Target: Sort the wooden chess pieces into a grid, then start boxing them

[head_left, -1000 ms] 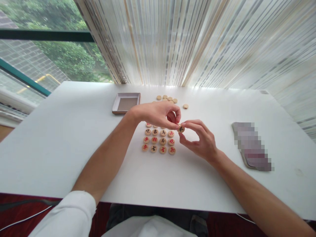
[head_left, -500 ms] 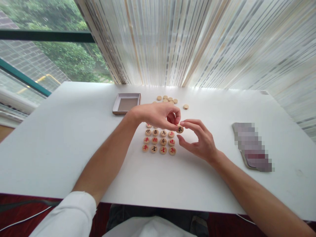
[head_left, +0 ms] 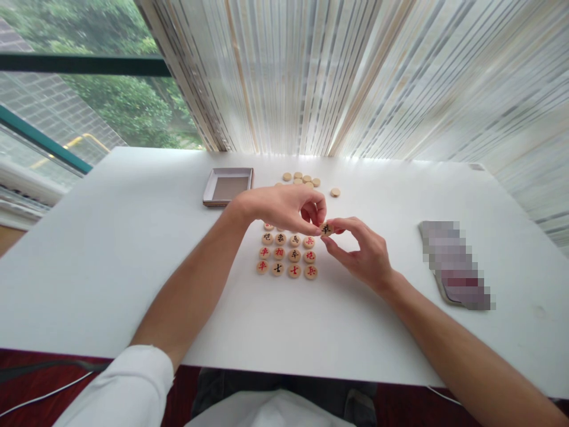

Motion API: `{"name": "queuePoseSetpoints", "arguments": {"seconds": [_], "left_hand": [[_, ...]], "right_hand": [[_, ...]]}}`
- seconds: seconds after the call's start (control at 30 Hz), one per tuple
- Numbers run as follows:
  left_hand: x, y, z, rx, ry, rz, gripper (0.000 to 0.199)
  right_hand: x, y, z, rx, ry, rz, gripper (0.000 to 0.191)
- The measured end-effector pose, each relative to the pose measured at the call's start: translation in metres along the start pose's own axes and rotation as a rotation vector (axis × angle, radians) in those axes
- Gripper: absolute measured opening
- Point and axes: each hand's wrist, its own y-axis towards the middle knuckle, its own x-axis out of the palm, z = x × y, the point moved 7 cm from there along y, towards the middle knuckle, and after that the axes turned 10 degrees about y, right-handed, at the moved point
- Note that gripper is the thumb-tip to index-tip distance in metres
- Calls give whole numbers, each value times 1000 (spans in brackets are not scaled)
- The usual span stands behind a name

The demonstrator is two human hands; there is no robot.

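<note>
A round wooden piece with a black character [head_left: 326, 229] is pinched between both hands above the table. My left hand [head_left: 284, 207] grips its left side with thumb and finger, palm over the back of the grid. The thumb and fingertips of my right hand [head_left: 362, 252] close on its right side. Below and left of it, round pieces with red or black characters, such as a red one [head_left: 310, 272] at the front right corner, lie in neat rows. My left hand hides part of the back rows.
Several blank-looking round pieces [head_left: 297, 176] lie behind my left hand, with a single one [head_left: 335, 193] to their right. A shallow open box [head_left: 229, 188] stands at the back left. A phone-like pixelated object [head_left: 456, 264] lies on the white table [head_left: 111, 237] at right.
My right hand's thumb and fingers have closed onto the piece, which has risen slightly and turned a little. My left hand has barely moved.
</note>
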Motion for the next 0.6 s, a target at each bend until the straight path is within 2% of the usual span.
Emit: {"name": "queuePoseSetpoints", "arguments": {"seconds": [0.6], "left_hand": [[-2,-1,-1,-4,27,12,20]], "right_hand": [[1,-3,3,59,2,14,22]]}}
